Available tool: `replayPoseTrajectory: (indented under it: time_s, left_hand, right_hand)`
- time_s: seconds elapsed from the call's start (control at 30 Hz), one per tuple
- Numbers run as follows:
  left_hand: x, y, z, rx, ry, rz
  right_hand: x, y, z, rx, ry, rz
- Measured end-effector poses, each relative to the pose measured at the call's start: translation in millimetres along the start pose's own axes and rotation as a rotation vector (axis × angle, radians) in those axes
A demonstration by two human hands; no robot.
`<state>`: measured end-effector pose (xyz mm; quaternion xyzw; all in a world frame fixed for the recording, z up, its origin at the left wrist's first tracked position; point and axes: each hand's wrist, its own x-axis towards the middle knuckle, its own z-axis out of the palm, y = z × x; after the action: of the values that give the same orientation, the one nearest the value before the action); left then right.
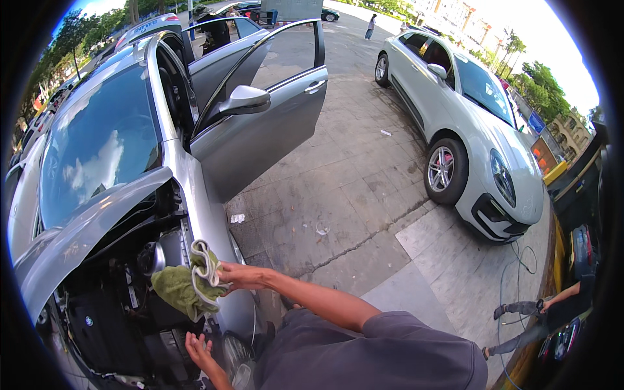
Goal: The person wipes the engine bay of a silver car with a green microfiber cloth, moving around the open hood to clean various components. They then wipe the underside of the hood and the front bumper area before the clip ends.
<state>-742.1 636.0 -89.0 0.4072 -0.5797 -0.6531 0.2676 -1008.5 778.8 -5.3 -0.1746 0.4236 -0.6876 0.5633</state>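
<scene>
My right hand (244, 276) reaches in across the fender and grips a bunched green towel (179, 289) with pale grey edging. The towel hangs over the side of the open engine bay (97, 315) of a silver car (179, 169). Below it is my left hand (200, 351), fingers apart and holding nothing, near the headlight (237, 354). The raised hood (84, 224) slants over the bay and hides part of it. Black covers and a round metallic part (152, 257) show inside.
The silver car's front door (266, 130) and rear door (224, 58) stand open. A light grey car (455, 110) is parked on the right. A person in dark clothes (562, 305) is at the lower right, beside a thin hose (500, 325) on the paving. Another person (211, 34) stands by the rear door.
</scene>
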Motion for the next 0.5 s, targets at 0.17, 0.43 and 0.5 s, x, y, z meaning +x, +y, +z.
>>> replayPoseTrajectory:
  time_s: [0.17, 0.43, 0.5]
  left_hand:
    - [-2.4, -112.0, -86.7, 0.293, 0.034, -0.285]
    - [-105.5, -227.4, -148.8, 0.182, 0.100, -0.460]
    - [-130.6, -240.2, -162.5, 0.104, 0.114, -0.512]
  right_hand:
    - [36.8, 71.2, 41.0, -0.076, 0.231, -0.092]
    - [20.5, 173.3, 46.4, -0.431, 0.326, 0.170]
    - [12.0, 169.8, 43.6, -0.389, 0.375, 0.197]
